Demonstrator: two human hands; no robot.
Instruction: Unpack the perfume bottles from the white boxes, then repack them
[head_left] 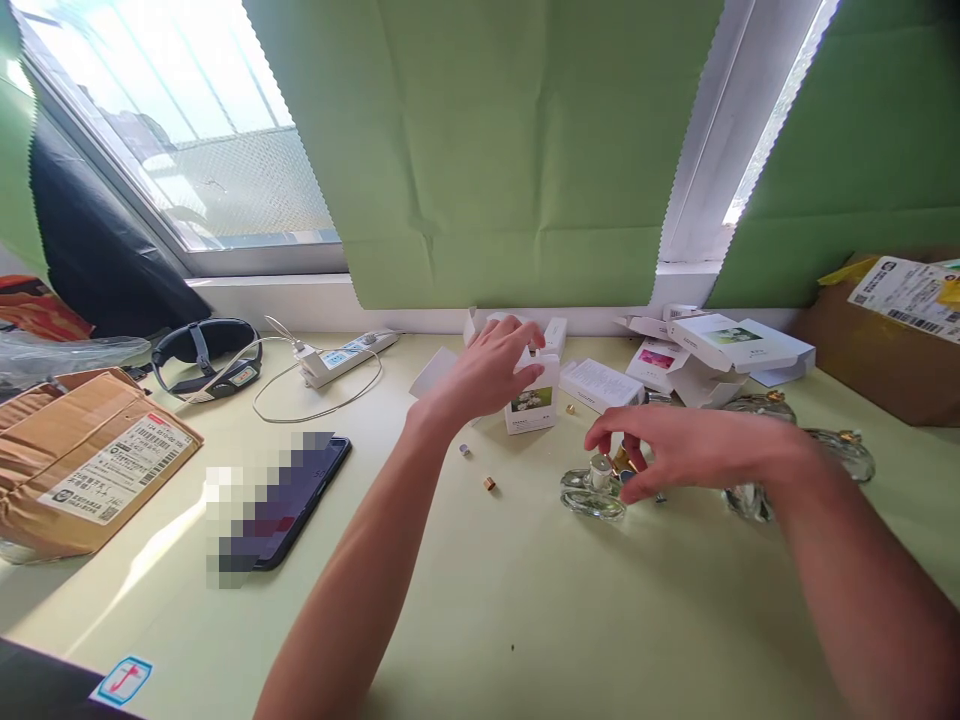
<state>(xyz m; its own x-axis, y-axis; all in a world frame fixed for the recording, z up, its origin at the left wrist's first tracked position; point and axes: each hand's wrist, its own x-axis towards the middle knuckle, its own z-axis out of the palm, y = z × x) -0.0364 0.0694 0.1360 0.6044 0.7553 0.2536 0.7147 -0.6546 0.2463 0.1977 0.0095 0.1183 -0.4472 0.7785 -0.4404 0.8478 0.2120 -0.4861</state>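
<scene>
My left hand (491,368) reaches over a small upright white box (534,398) with a flower picture on its front. Its fingers and thumb are spread, and whether the thumb touches the box is unclear. Low over the table, my right hand (667,445) is beside a clear glass perfume bottle (592,496) with a pale sprayer top. The fingers of that hand bend downward, with the thumb apart from them. Gold-coloured pieces (622,460) show partly behind those fingers. Two small caps or collars, one gold (489,484) and one whitish (464,450), lie left of the bottle.
More white cartons (739,345) are piled at the back right, before a brown cardboard box (885,340). Glass bottles (840,455) stand near my right wrist. On the left are a phone (300,510), a power strip (349,357), a black headband (206,355) and a brown parcel (97,460).
</scene>
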